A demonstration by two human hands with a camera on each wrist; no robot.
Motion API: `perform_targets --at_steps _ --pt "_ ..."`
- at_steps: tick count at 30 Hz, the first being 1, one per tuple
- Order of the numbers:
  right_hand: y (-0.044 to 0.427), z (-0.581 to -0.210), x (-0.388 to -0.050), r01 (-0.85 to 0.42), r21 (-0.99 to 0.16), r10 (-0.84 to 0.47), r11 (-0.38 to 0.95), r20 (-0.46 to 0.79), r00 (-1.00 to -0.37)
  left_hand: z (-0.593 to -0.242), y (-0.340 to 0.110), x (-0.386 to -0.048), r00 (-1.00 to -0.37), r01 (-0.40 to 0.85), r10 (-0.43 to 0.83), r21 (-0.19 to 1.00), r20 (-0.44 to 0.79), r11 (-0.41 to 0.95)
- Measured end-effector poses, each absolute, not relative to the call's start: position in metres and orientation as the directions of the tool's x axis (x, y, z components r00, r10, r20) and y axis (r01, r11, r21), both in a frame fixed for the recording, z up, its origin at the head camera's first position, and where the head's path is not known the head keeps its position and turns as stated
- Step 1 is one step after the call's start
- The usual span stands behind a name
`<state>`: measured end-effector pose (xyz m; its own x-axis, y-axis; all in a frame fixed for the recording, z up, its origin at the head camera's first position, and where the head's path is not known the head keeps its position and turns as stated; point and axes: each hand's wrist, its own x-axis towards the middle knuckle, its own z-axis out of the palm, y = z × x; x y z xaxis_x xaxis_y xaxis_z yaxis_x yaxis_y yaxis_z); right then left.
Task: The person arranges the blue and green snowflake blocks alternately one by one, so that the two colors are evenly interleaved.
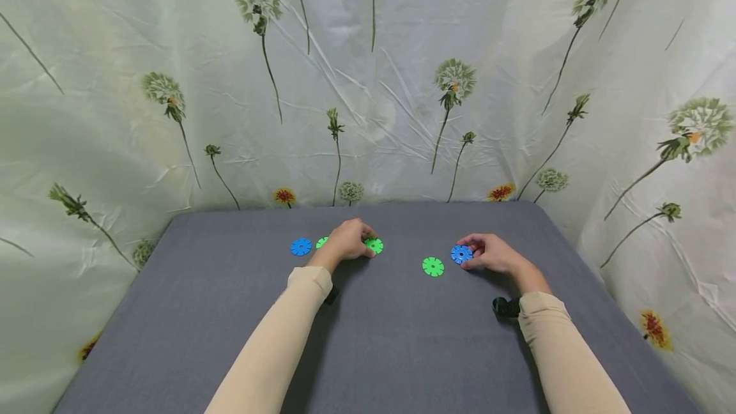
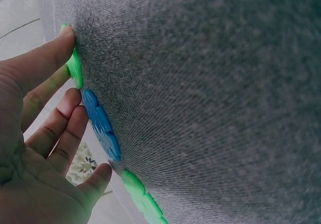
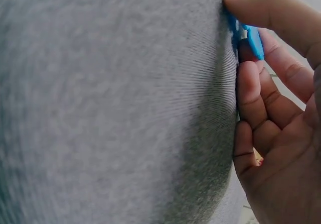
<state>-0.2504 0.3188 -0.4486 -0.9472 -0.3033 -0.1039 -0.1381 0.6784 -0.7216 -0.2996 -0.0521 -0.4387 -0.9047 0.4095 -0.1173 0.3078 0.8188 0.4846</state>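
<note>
My left hand pinches a green slotted plastic disc at the back middle of the table, thumb and a finger at its edges. In the left wrist view, a blue disc lies beside that hand's other fingers, with another green disc beyond it. The hand hides the blue one from the head view. On the right, my right hand holds a blue slotted disc between thumb and fingers, low at the cloth. Just left of it lies a green disc, untouched.
A grey cloth covers the table. One more blue disc lies at the left end of the row. Behind the table's back edge hangs a pale curtain printed with dandelions, which also runs along both sides.
</note>
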Motion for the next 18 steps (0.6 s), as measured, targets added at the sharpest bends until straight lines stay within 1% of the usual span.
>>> perform_targets --at_steps 13,18 --pt "0.3167 -0.45 -0.2511 -0.168 -0.654 -0.269 0.737 -0.056 -0.962 -0.4396 -0.0526 -0.2998 -0.903 0.306 0.412 0.49 -0.123 0.816" --pt "0.3125 -0.448 -0.2543 -0.146 -0.662 -0.234 0.735 -0.046 -0.971 -0.4383 -0.0526 -0.2981 -0.905 0.299 0.408 0.498 -0.123 0.814"
